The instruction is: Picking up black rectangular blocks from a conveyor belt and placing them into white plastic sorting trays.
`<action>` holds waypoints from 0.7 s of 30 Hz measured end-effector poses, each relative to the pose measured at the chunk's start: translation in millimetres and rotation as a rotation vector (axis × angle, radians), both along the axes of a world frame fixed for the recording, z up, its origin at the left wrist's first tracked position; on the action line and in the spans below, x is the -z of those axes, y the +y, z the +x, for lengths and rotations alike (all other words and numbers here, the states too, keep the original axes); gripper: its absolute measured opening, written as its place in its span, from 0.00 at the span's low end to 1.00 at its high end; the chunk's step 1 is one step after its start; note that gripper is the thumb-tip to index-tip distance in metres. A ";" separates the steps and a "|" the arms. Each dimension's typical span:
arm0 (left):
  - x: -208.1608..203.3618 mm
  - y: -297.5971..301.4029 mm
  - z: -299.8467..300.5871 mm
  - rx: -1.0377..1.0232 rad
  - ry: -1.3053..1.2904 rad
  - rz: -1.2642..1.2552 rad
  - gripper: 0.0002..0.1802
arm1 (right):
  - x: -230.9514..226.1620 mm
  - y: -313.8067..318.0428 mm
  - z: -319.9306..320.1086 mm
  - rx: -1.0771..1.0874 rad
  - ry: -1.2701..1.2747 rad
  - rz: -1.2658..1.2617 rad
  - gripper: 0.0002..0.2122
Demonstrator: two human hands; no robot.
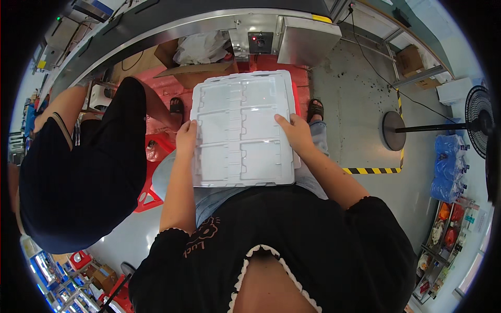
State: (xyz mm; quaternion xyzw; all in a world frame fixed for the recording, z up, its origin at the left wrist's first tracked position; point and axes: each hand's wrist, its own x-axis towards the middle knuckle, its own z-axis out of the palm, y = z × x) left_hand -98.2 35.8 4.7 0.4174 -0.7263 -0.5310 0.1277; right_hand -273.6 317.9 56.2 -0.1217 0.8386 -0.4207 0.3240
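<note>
A stack of white moulded plastic trays [214, 128], with rectangular compartments in two columns, lies across my lap. My left hand [186, 136] grips its left edge, thumb on the rim and the other fingers out of sight along the side. On the opposite edge, my right hand [296, 134] holds the stack with its thumb over the top face. The compartments of the uppermost tray look bare. How many trays are in the stack I cannot tell. Something red [296, 96] shows just past the stack's right edge.
A conveyor [182, 28] with a metal frame and a control knob box [260, 43] runs ahead. Below it stands an open cardboard box [201, 75] with plastic bags. Another person [99, 167] sits close at my left. A pedestal fan [395, 130] stands right, near striped floor tape [373, 170].
</note>
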 end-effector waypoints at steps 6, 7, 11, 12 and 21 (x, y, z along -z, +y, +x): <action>30.6 18.0 -34.2 0.035 -0.024 -0.277 0.21 | 50.2 9.5 -16.9 0.154 0.526 0.229 0.29; 36.5 27.0 -39.1 -0.034 -0.035 -0.277 0.21 | 62.4 12.2 -25.6 0.180 0.390 0.245 0.28; 19.2 35.9 -41.8 0.007 -0.022 -0.140 0.21 | 67.6 9.8 -32.3 0.220 0.378 0.127 0.27; 22.0 34.0 -39.3 0.023 0.023 -0.114 0.20 | 70.8 11.9 -29.0 0.181 0.377 0.133 0.27; 68.7 21.4 -29.1 0.133 -0.050 -0.634 0.17 | 73.7 9.7 -1.9 0.168 0.649 0.227 0.24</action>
